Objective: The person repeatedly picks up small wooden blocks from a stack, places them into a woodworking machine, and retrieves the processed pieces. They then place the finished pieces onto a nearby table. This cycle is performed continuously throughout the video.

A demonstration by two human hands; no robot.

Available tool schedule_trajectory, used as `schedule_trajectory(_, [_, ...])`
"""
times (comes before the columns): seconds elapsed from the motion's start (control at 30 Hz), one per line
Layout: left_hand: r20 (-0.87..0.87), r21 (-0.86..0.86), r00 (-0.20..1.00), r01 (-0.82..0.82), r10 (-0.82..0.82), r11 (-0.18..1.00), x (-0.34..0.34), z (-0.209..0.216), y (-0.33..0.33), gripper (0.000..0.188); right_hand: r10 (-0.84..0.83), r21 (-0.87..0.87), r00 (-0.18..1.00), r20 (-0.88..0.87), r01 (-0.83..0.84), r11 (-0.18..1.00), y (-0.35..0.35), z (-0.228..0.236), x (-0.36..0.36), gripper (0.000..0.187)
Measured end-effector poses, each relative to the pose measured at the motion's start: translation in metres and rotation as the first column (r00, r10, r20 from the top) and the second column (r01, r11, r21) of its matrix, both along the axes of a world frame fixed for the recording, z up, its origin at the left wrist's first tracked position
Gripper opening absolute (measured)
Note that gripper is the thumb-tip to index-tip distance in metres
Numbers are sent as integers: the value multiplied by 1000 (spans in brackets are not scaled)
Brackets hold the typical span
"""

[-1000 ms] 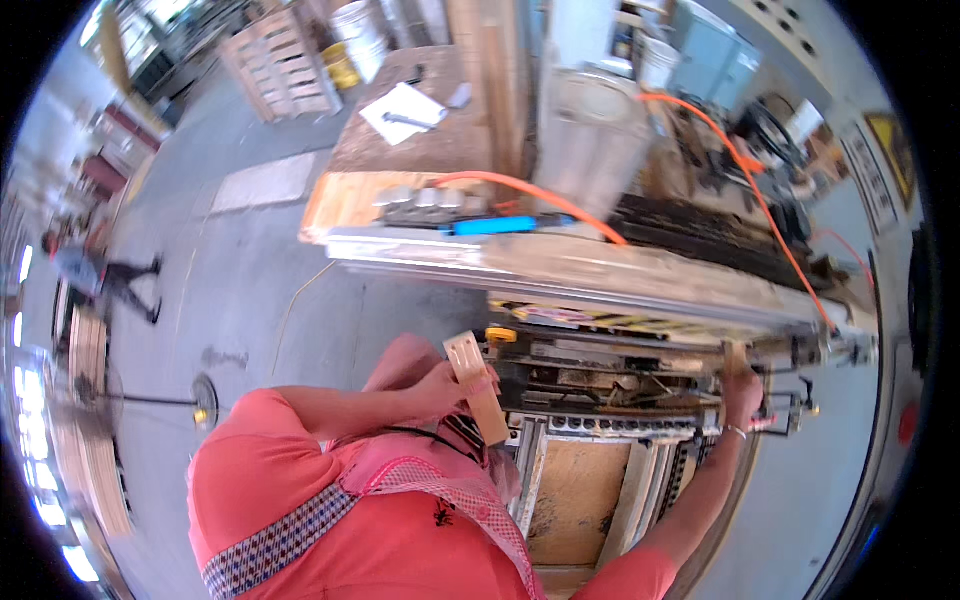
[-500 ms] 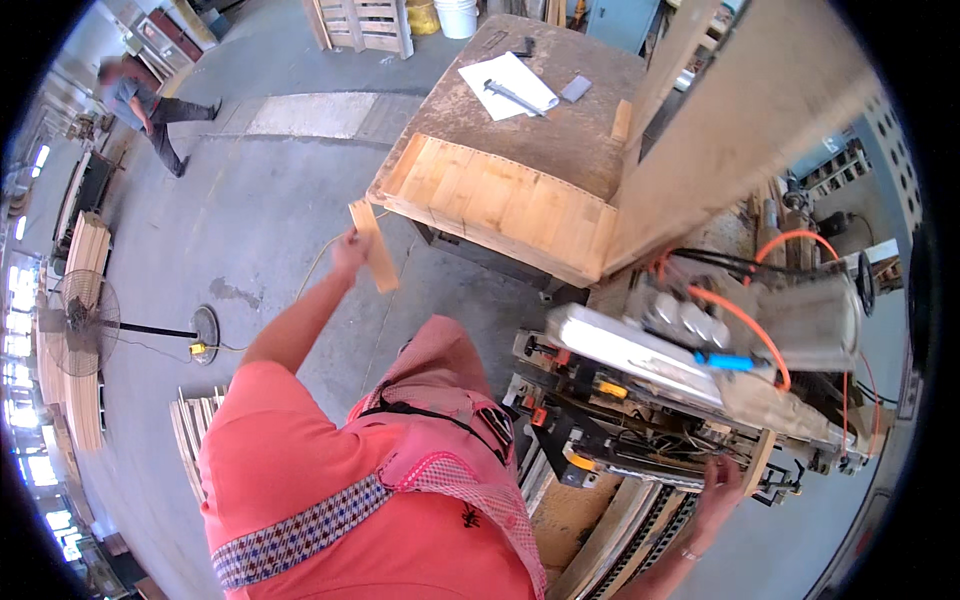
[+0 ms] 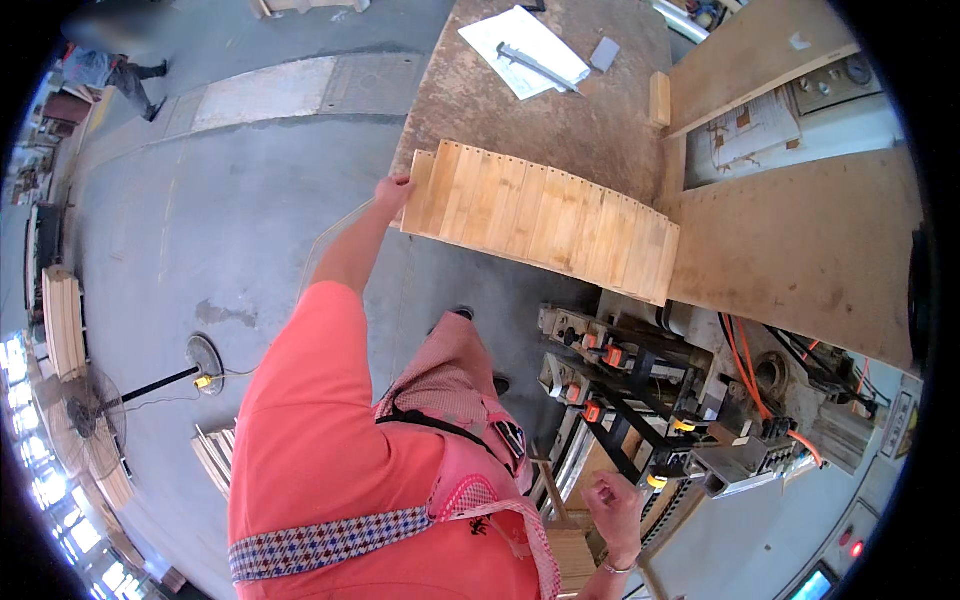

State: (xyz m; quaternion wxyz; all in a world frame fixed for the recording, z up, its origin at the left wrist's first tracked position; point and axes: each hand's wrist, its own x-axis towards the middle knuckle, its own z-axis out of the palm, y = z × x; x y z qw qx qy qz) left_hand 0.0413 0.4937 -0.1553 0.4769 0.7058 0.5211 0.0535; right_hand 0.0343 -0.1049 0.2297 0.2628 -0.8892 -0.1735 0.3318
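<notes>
My left hand (image 3: 395, 190) is closed on the outer edge of a small wooden board (image 3: 418, 190) at the left end of a row of similar boards (image 3: 540, 212). This board stands slightly lower than its neighbours, against the row. The row lies along the table's near edge, with small dark holes along its far side. My right hand (image 3: 612, 505) is curled into a loose fist low on the right, beside the machine, and no board shows in it.
The brown worktable (image 3: 580, 125) bears a caliper (image 3: 535, 68) on white paper, a grey block (image 3: 604, 54) and a wooden block (image 3: 660, 98). A machine with black bars (image 3: 640, 385) and orange hoses stands at right. A fan (image 3: 85, 415) and a distant person (image 3: 130, 85) are at left.
My left hand has brought its board from beside the table up against the row's left end. My right hand has come away from the board at the machine, moving left toward my body.
</notes>
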Motion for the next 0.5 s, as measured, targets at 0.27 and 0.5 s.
schedule_trajectory(0.27, [-28, 8, 999, 33, -32, 999, 3, -24, -6, 31, 143, -42, 983, 119, -139, 989, 61, 11, 3, 30])
schedule_trajectory(0.5, [-31, -62, 999, -27, 25, 998, 13, -14, -10, 29, 208, -45, 960, 187, -203, 978, 83, 20, 9, 29])
